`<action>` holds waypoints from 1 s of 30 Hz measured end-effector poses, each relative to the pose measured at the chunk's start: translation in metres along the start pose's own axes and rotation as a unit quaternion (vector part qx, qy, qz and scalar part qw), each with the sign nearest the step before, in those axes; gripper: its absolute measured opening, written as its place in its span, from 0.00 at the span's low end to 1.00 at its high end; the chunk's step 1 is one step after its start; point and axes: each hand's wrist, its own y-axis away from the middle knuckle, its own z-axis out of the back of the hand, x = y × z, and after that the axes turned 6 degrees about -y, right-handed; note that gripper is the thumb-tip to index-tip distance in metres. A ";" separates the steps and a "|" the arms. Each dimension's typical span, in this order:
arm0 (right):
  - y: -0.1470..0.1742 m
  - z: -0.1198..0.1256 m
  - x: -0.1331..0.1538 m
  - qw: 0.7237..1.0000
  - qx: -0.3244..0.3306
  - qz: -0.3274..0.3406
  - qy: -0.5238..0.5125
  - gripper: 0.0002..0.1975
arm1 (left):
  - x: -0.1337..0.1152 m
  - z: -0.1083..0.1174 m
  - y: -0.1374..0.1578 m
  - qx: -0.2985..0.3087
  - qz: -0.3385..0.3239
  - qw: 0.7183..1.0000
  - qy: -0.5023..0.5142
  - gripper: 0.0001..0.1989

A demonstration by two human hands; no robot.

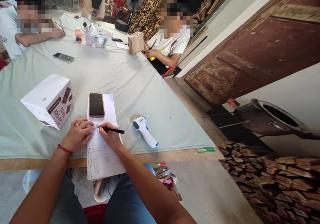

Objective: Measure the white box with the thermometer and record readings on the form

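Observation:
Between the fingers of my right hand (110,136) is a black pen (115,130), its tip down on a sheet of paper (108,164). The sheet bears handwriting along its left side, and its lower end hangs over the table edge. My left hand (79,134) lies flat with fingers stretched out, the fingertips on the paper's left edge close to the pen tip. On the upper part of the paper rests a phone (96,105) with a brown rim. A white box (50,101) with brown print stands left of my left hand. Right of the paper lies a white and blue infrared thermometer (145,131).
The cloth-covered table (170,117) also carries another phone (63,57), a clear basket (105,37) of bottles, an orange tape dispenser (78,35) and a cardboard box (136,43). People sit at its far sides. Firewood (287,184) is stacked on the floor at right.

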 end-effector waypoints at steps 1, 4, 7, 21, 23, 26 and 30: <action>0.000 0.000 0.000 1.000 0.000 -0.001 0.000 0.09 | 0.000 0.000 0.000 0.001 0.001 1.000 0.002 0.14; -0.001 0.000 0.000 1.000 -0.008 -0.004 -0.006 0.09 | 0.000 0.000 -0.001 0.001 0.001 1.000 0.004 0.14; -0.001 0.000 -0.001 1.000 -0.015 -0.002 -0.004 0.09 | -0.001 0.000 -0.001 0.000 0.003 1.000 0.006 0.14; 0.000 0.000 -0.003 1.000 -0.013 -0.006 -0.002 0.08 | 0.000 0.000 0.000 0.001 0.001 1.000 0.005 0.14; -0.001 0.000 -0.003 1.000 -0.013 -0.001 0.001 0.08 | 0.000 0.000 0.000 0.002 0.003 1.000 0.004 0.14; -0.001 0.001 -0.003 1.000 -0.010 0.001 0.002 0.08 | 0.000 0.000 0.000 0.002 0.003 1.000 0.001 0.14; -0.001 0.000 -0.005 1.000 -0.021 -0.006 0.004 0.08 | 0.001 0.000 0.000 0.001 0.005 1.000 0.002 0.14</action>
